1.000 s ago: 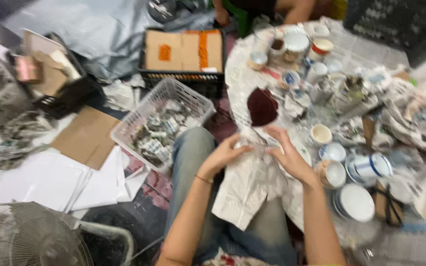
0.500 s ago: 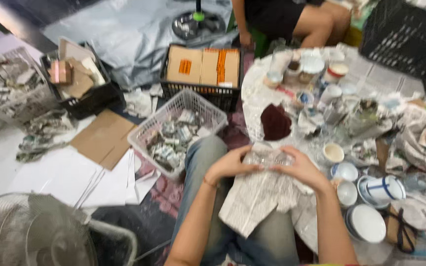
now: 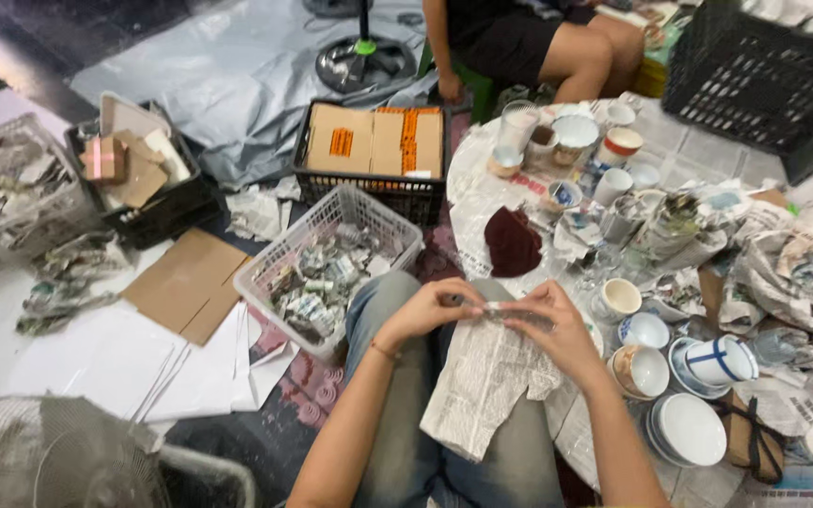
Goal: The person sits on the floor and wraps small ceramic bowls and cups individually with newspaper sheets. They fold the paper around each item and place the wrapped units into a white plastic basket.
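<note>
My left hand (image 3: 430, 309) and my right hand (image 3: 552, 325) meet over my lap, both gripping a small clear glass (image 3: 493, 310) between the fingertips. A sheet of newspaper (image 3: 482, 386) hangs from under the glass down over my jeans. Just right of my right hand stand a cream cup (image 3: 621, 299), a patterned bowl (image 3: 645, 331) and a brown-rimmed bowl (image 3: 640, 371) on the paper-covered round table (image 3: 482, 198).
A white basket (image 3: 279, 268) of paper-wrapped pieces sits left of my knee. Behind it is a black crate (image 3: 369, 193) with cardboard. Stacked white plates (image 3: 691, 431), a dark red cloth (image 3: 512, 243) and crumpled newspaper (image 3: 792, 273) crowd the table. Another person's legs (image 3: 576, 56) are opposite. A fan (image 3: 49, 461) is bottom left.
My hands have drawn closer together around the glass and dropped slightly toward my lap. The view has tilted, showing more of the person opposite.
</note>
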`<state>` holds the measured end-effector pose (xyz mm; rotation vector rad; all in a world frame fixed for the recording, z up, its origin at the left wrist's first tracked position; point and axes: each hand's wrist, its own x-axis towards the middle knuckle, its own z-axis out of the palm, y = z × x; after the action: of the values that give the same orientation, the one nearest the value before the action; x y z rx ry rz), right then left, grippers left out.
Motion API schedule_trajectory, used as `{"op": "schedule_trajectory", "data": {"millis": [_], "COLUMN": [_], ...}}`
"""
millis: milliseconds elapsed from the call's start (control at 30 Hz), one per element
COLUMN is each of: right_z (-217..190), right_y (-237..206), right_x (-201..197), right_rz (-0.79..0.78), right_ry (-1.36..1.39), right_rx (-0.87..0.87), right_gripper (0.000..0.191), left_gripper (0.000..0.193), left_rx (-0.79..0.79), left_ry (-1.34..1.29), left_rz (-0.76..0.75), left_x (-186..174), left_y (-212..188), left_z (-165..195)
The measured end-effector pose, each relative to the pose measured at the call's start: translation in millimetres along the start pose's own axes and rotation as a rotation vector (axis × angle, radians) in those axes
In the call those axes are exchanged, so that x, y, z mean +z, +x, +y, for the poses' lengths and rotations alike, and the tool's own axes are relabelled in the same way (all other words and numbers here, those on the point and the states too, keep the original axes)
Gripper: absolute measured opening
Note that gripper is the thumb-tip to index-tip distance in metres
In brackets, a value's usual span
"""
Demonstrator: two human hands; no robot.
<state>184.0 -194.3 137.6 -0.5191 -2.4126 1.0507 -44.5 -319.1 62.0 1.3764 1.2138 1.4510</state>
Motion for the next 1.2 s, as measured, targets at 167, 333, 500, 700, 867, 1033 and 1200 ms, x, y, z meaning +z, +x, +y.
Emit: {"op": "schedule_trajectory", "data": {"millis": [167,333,500,700,867,1033,1200], "right_z": [-11,-16,-16,-9,2,8,1], "right_y": [-10,-22,-35,-46,-52,-52,-47], "right_x": [9,15,21,21,33,43,44], "right_rz": [0.136,0.187,0.249,0.217,0.317,0.379,0.383], "right_ry": [0.006,-0.116,-0.232,-0.225,-0.182,-0.064,0.093], "right_rx": [-0.139,-0.228,-0.269,-0.172,-0.221,-0.083,0.124], "right_gripper": [0.027,0.026,0.026,0.028,0.024,0.021,0.053], "left_gripper": [0.017,0.012,0.012,0.015,0.009,0.038,0.072], "left_rx": [-0.068,0.036,-0.073,-0.114,-0.158,-0.142,-0.179], "left_ry": [-0.022,0.043,0.043,0.177,0.012,-0.027,-0.101], "left_rz": [0.071,0.013,0.118,0.170,0.165,0.227,0.211], "left_x": [5,8,25,36,36,40,41], "left_y": [-9,-21,-22,-28,-31,-28,-31], "left_z": [4,10,26,50,37,30,34]}}
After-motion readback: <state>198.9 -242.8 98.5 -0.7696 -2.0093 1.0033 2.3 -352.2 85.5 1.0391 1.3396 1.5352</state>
